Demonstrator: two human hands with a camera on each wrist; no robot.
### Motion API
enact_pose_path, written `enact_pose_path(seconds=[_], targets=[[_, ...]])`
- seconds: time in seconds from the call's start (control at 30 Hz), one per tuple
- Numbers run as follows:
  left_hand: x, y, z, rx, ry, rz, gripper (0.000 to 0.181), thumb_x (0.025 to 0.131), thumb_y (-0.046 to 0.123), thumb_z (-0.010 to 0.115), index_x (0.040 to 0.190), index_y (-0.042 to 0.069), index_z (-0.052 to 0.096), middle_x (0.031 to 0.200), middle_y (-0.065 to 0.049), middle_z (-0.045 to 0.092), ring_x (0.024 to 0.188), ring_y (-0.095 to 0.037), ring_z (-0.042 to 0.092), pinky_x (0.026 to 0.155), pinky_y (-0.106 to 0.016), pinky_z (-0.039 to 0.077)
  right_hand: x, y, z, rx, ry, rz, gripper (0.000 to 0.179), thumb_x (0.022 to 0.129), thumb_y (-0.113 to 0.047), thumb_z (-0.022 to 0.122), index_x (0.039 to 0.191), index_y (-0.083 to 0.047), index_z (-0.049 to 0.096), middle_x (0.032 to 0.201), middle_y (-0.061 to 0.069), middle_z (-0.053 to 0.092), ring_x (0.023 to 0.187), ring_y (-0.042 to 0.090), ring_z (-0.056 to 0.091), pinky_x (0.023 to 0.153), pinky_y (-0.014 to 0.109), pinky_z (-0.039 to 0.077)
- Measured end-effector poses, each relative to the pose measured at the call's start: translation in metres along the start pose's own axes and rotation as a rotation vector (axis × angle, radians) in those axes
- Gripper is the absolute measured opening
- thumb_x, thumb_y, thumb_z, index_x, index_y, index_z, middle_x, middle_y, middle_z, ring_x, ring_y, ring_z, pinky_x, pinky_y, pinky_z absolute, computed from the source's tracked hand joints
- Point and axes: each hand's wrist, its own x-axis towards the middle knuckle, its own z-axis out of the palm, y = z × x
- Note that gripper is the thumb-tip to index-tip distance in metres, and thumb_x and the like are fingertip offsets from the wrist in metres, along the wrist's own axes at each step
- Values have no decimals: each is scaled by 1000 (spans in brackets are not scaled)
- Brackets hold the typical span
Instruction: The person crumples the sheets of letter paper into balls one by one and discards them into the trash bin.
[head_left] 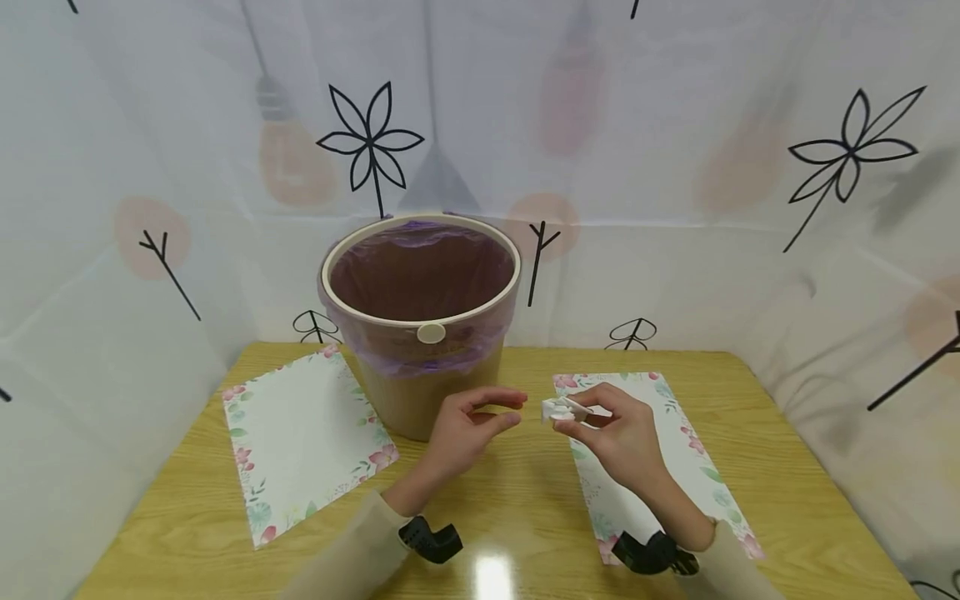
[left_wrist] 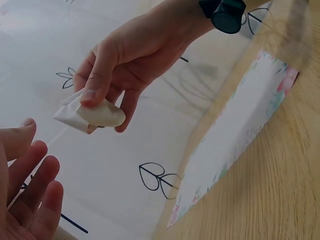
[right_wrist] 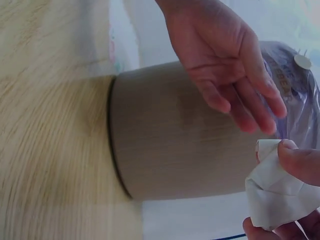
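A small folded, crumpled piece of white paper [head_left: 561,409] is pinched between the thumb and fingers of my right hand [head_left: 621,433], above the right-hand sheet. In the right wrist view the crumpled paper [right_wrist: 280,192] shows creases and a rolled edge. My left hand [head_left: 468,429] hovers just left of it, fingers loosely bent and holding nothing, in front of the trash can. Seen from the left wrist, the left fingertips [left_wrist: 49,167] stand apart from the paper [left_wrist: 90,114].
A beige trash can [head_left: 405,400] lined with a purple bag [head_left: 450,354] stands at the table's back. A flower-bordered sheet [head_left: 307,442] lies to its left, another sheet [head_left: 660,467] to the right. Behind the wooden table [head_left: 517,517] hangs a patterned white cloth [head_left: 660,275].
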Motion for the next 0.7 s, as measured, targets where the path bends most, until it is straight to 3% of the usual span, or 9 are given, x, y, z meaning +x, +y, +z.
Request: enact_pose_path(seconds=[0.13,0.33,0.57,0.7], targets=[[-8,-1,-18,25,18,32,23,90,4,72,113,2,73,111,-12,72,101,-37,68,81,-36,57,-2,3,-4,9,-5,-6,28,66,16,84,86,1,71,84,11,67,76,17,67,68,40,58],[-23,-2,-54,81,38,45,17,93,1,68,109,-1,72,109,-17,72,99,-25,70,82,-33,57,-2,6,-11,26,13,-2,28,68,18,82,88,2,71,84,12,65,75,15,66,69,26,58],[-40,3,-104,152,68,47,14,96,-3,62,107,-7,69,100,-21,72,91,-19,71,80,-29,57,-4,29,-16,53,54,51,30,70,14,83,93,-2,72,87,10,65,77,9,66,69,24,58],[-43,13,-135,215,126,60,14,96,-4,61,106,-8,69,97,-18,73,89,-15,71,78,-27,57,-5,39,-19,73,41,70,29,73,7,85,96,-4,72,90,9,66,79,11,67,70,26,58]])
